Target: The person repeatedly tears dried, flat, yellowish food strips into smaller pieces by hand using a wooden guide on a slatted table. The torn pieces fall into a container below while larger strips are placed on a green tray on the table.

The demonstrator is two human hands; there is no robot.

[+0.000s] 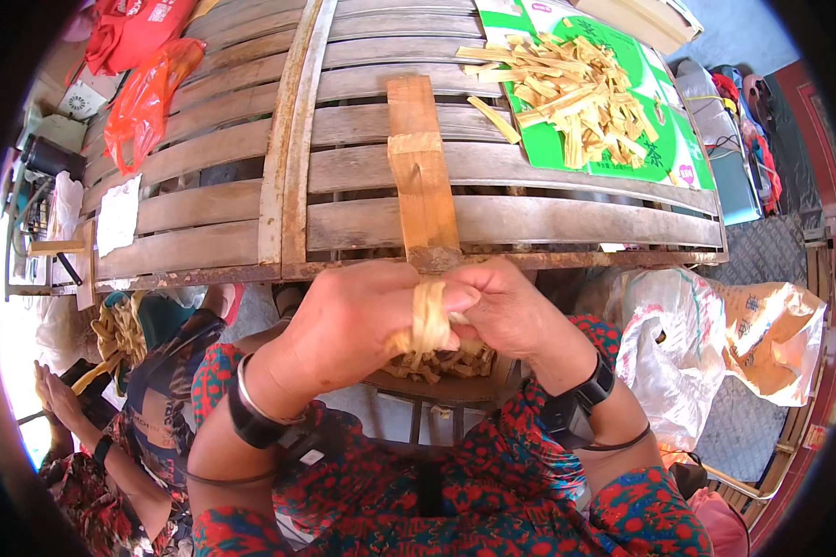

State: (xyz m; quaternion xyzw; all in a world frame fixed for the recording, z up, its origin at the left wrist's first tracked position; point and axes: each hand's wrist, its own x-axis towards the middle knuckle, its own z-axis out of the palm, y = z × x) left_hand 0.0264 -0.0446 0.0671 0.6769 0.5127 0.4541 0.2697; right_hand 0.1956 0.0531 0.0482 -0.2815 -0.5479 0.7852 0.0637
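My left hand (366, 331) and my right hand (505, 306) meet just in front of the table edge. Between them is a pale yellow fibrous strip (430, 317), bent into a flat loop. My left fingers grip the loop, while the right thumb and fingers pinch its other side. Most of the fingertips are hidden, and whether the loop goes around a finger is unclear. Below the hands lie small yellow-brown pieces (428, 367), partly covered by them. A narrow wooden board (421, 174) with a raised crosspiece points toward me on the table.
The slatted wooden table (529, 219) has a rusty metal frame. Yellow strips (585, 104) are heaped on green printed cardboard (676, 157). A red plastic bag (143, 104) lies at left. White woven sacks (676, 348) stand at right. Another person's hand (59, 393) shows lower left.
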